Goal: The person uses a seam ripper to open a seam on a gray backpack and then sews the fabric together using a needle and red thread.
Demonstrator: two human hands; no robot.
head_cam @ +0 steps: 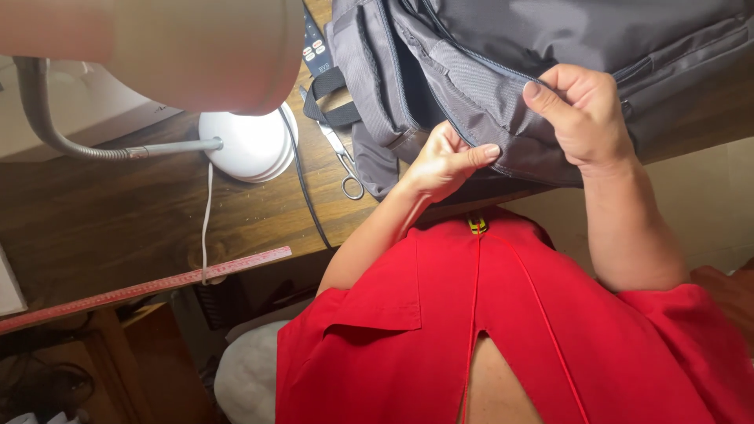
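Backpack [550,47], grey, lies on the tabletop [94,212] right of the white lamp base [247,145], scissors [342,157] between them, and I see my left hand [448,161] and right hand [581,114] both pinching its fabric beside the zipper.

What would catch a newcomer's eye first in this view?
Most striking is the grey backpack lying on the wooden table at the top right, with both hands pinching its fabric along a zipper: the left hand lower down, the right hand above it. Below them, the person's bright red shirt fills the bottom of the frame. To the left stand a white desk lamp, scissors and a red ruler at the table's edge.
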